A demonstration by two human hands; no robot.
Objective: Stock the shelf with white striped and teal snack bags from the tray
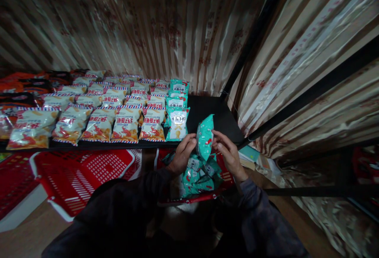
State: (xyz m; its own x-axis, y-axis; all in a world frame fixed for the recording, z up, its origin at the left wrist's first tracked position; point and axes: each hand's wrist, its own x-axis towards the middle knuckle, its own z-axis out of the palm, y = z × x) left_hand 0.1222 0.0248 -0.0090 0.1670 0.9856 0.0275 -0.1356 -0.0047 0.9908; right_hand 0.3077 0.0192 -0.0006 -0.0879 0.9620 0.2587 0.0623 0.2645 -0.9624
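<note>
Both hands hold one teal snack bag upright just in front of the black shelf. My left hand grips its left edge with curled fingers. On the bag's right edge, the fingers of my right hand pinch it. Below the hands, a red basket holds several more teal bags. A row of the same teal bags stands on the shelf to the left of the held bag.
Rows of white and orange snack bags fill the shelf's left part; dark orange packs lie at far left. Empty red baskets sit on the floor. Striped curtains hang behind and right, with black frame bars.
</note>
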